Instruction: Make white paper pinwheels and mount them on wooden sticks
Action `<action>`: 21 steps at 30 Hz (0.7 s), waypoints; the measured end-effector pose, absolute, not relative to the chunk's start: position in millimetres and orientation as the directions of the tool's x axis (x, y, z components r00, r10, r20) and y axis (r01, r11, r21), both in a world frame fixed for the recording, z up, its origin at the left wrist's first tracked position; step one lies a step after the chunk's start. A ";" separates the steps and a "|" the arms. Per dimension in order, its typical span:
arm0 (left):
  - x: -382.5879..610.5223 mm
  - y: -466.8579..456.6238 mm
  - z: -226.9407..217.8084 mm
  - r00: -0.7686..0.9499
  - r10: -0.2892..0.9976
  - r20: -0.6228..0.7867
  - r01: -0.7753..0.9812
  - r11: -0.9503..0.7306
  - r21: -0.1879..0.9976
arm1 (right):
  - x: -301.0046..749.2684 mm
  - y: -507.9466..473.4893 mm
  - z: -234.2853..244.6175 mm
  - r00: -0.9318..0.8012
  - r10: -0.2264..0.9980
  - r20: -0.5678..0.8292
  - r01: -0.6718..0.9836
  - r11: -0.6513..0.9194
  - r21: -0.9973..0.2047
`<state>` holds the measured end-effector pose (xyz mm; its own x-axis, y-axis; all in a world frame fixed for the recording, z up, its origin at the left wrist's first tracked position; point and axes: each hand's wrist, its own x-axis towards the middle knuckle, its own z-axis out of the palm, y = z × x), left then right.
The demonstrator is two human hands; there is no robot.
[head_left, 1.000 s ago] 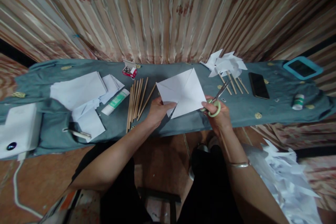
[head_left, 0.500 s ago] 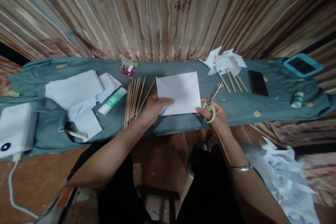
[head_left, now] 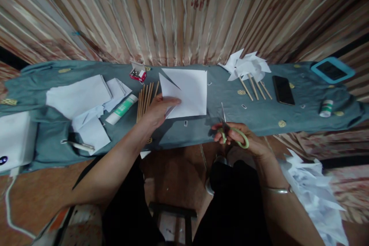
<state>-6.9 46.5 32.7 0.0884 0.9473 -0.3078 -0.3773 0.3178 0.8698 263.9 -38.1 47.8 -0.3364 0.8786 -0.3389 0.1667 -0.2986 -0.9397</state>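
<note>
In the head view, my left hand [head_left: 163, 109] pinches the left edge of a white square of paper [head_left: 191, 92], thumb on top. A slit runs into the paper from its upper left corner. To the right, my right hand [head_left: 233, 134] is closed round the green handles of a pair of scissors [head_left: 223, 113], blades pointing away from me and apart from the paper. Just left of my left hand lie several wooden sticks [head_left: 145, 100]. Beyond them are a glue stick [head_left: 121, 109] and a small red box of metal pins [head_left: 137, 73].
Stacked white paper [head_left: 77, 96] and a pen [head_left: 77, 146] lie left, near a white device [head_left: 15, 138] with a cable. Paper pinwheels [head_left: 245, 65], a phone [head_left: 283, 90], a second glue stick [head_left: 326, 108] and a blue-framed tablet [head_left: 333, 71] lie right. More folded paper [head_left: 314, 188] is piled lower right.
The paper has moved left and turned in my left hand, so the slit now shows at the upper left. My right hand with the scissors has let go of the paper's corner and dropped slightly.
</note>
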 end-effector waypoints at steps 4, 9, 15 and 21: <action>-9.6 47.1 38.0 0.130 0.933 -0.335 -0.391 0.359 0.848 | 268.5 -39.8 47.1 -0.426 0.809 -0.405 0.207 -0.348 -0.914; -7.2 43.9 39.2 0.186 0.911 -0.368 -0.416 0.412 0.811 | 266.3 -40.3 48.0 -0.505 0.743 -0.439 0.215 -0.384 -0.898; -0.9 38.8 38.1 0.231 0.889 -0.396 -0.373 0.457 0.807 | 266.9 -39.7 44.9 -0.543 0.723 -0.427 0.230 -0.361 -0.904; 1.8 36.0 35.3 0.261 0.881 -0.396 -0.332 0.467 0.820 | 267.4 -40.0 46.0 -0.549 0.714 -0.435 0.249 -0.358 -0.900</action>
<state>1.8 36.0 35.3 0.2606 0.8807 -0.3956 -0.3318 0.4665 0.8199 267.4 -40.0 46.0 -0.5487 0.7137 -0.4355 0.2488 -0.3579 -0.9000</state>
